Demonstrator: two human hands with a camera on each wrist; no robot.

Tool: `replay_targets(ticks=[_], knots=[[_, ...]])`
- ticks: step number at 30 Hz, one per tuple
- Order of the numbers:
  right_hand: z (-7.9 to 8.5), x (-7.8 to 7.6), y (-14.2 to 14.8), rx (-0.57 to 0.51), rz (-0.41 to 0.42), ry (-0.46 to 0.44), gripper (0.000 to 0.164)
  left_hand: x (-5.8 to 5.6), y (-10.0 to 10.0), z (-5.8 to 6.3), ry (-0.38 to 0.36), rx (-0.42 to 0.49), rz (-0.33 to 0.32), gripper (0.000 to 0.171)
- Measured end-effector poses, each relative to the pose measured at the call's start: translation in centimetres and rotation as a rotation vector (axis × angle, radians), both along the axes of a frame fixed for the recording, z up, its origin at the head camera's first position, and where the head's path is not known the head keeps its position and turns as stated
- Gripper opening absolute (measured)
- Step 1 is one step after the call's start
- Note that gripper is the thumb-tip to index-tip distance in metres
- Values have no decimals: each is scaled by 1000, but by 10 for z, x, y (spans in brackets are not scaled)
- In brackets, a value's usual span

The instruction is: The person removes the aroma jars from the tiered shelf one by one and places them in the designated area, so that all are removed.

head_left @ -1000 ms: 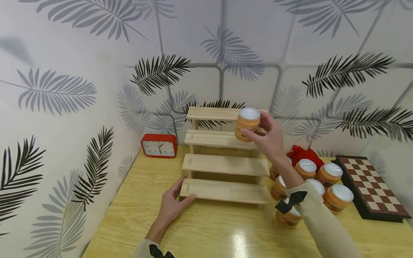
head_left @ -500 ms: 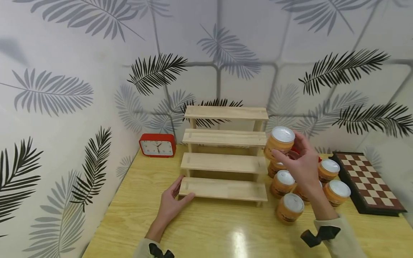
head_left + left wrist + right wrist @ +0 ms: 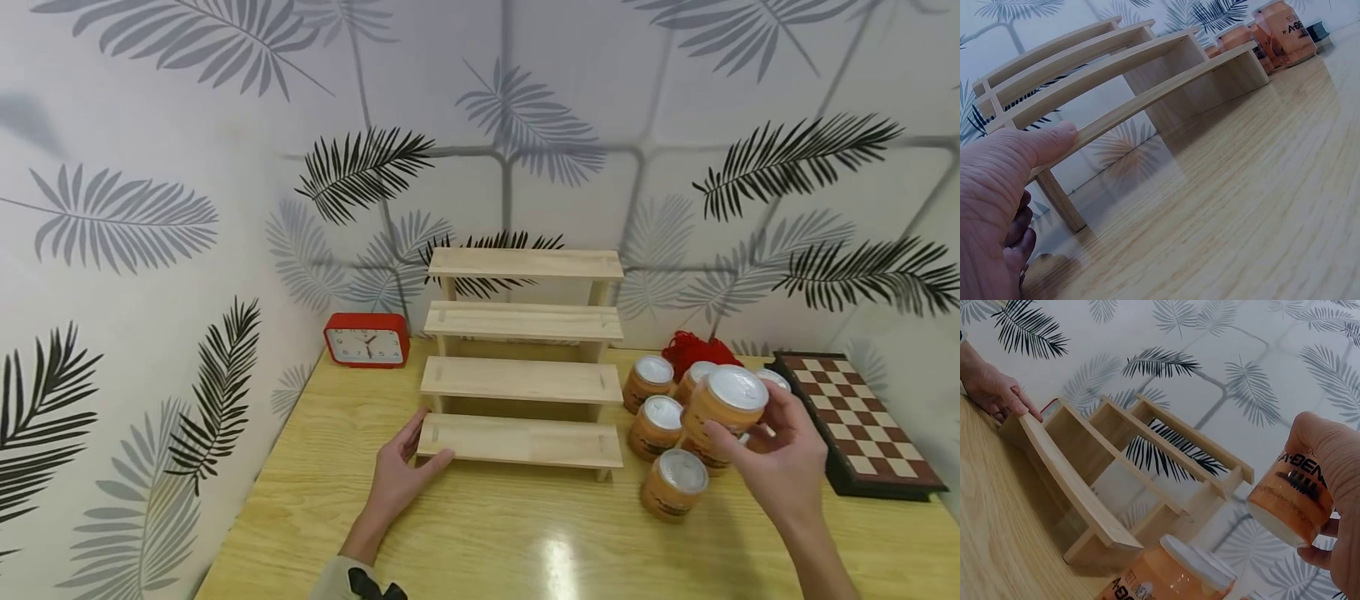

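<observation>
A stepped wooden display rack point(image 3: 521, 379) with several tiers stands on the table, its shelves bare. My left hand point(image 3: 402, 475) grips the left end of its lowest shelf; in the left wrist view the thumb point(image 3: 1054, 140) lies on the shelf's front edge and the fingers curl below. In my right hand point(image 3: 787, 458) is an orange jar point(image 3: 726, 408) with a white lid, held between thumb and fingers above the other jars. The right wrist view shows this jar point(image 3: 1294, 494) tilted in that camera. Several like jars point(image 3: 673, 485) stand right of the rack, some partly hidden.
A red alarm clock point(image 3: 367, 341) stands left of the rack. Behind the jars lies a red stringy bundle point(image 3: 693, 352). A chessboard box point(image 3: 862, 429) lies at the far right. Leaf-patterned walls point(image 3: 570, 100) bound the table point(image 3: 480, 533) at the back and left.
My right hand has carried the jar from in front of the rack's upper shelves to the right and down, over the group of jars. My left hand stays on the rack.
</observation>
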State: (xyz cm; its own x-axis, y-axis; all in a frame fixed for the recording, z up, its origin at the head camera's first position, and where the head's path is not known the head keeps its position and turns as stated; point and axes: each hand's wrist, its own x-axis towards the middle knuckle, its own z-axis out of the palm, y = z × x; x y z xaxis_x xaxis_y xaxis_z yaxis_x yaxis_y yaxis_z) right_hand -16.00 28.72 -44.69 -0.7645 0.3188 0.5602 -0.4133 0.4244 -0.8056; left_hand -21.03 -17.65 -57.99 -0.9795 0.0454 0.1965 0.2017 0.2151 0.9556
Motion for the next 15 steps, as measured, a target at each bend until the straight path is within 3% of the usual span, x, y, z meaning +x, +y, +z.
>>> replay_targets(ticks=[10, 15], knots=[[-27, 35, 31, -52, -155, -93, 79, 1, 1, -1, -12, 2, 9, 82], [-49, 45, 40, -80, -179, -149, 79, 1, 2, -1, 0, -2, 5, 82]])
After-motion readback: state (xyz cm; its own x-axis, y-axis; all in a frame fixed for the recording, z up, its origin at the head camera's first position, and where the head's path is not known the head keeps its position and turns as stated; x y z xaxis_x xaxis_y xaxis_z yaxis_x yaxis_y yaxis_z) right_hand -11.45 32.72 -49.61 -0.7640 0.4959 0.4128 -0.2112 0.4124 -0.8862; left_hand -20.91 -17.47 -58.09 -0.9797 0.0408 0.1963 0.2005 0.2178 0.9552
